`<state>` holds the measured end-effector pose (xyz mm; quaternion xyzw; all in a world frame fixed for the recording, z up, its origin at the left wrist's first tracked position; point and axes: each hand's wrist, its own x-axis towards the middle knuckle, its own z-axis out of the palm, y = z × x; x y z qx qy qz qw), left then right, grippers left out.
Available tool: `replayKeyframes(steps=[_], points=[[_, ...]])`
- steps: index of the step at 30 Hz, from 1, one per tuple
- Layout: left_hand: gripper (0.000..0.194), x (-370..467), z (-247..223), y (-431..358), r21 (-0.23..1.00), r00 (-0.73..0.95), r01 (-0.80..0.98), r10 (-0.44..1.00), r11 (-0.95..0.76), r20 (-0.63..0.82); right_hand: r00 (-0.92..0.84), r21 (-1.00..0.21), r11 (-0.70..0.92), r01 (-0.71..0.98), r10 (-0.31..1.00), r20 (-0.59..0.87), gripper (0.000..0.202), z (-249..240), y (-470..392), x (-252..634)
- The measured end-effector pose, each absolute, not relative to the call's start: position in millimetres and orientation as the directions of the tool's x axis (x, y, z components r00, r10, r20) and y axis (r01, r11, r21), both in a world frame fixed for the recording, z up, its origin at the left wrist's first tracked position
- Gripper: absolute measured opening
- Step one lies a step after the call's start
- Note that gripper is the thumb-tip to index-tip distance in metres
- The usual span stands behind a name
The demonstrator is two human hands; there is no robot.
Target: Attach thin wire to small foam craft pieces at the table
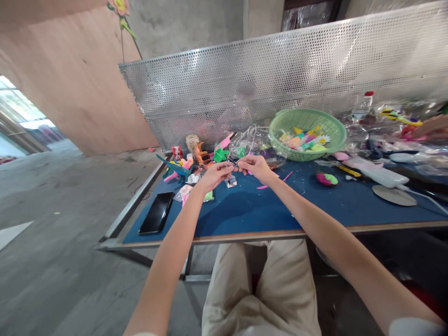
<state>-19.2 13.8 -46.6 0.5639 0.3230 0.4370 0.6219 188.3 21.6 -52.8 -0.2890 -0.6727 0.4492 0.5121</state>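
My left hand point(217, 173) and my right hand point(255, 168) meet above the blue table, each with its fingers pinched together. A thin, dark, wire-like piece point(235, 163) shows between the fingertips, too small to name for sure. Just beyond the hands lies a bright green figure point(221, 153), with an orange figure point(200, 155) to its left. A teal figure point(179, 170) stands further left among pink and white pieces. Small plastic packets point(209, 196) rest under my left wrist. Thin pink strips point(285, 179) lie by my right forearm.
A green basket point(275, 135) holds colourful pieces. A black phone point(157, 213) lies near the left corner. On the right are a yellow knife point(349, 171), a white corded tool point(380, 175) and a bottle point(362, 109). A perforated metal panel point(217, 74) borders the back. Another person's hand point(432, 127) shows far right.
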Motion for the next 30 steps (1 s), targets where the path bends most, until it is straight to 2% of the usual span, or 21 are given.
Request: replayKeyframes(steps=[5,10,13,19,25,30], points=[[0.045,-21,-43,11,0.984,0.446,-0.147,0.881,-0.102,0.158,-0.293,-0.943,0.280,-0.179,0.900,0.323,0.040,-56,26,189],[0.039,-23,-45,13,0.970,0.412,0.035,0.888,-0.239,0.204,-0.366,-0.964,0.208,-0.168,0.895,0.257,0.044,-60,29,191],[0.042,-25,-48,15,0.956,0.399,0.135,0.898,-0.259,0.187,-0.376,-0.962,0.243,-0.129,0.885,0.274,0.046,-61,29,192],[0.044,-27,-51,18,0.950,0.455,0.172,0.876,-0.262,0.159,-0.405,-0.913,0.406,-0.021,0.832,0.380,0.044,-57,28,194],[0.061,-21,-59,19,0.930,0.352,0.192,0.906,-0.314,0.233,-0.368,-0.878,0.474,0.068,0.830,0.419,0.032,-60,30,195],[0.046,-24,-59,21,0.870,0.465,0.276,0.849,-0.410,0.252,-0.373,-0.863,0.492,0.117,0.827,0.421,0.031,-64,34,199]])
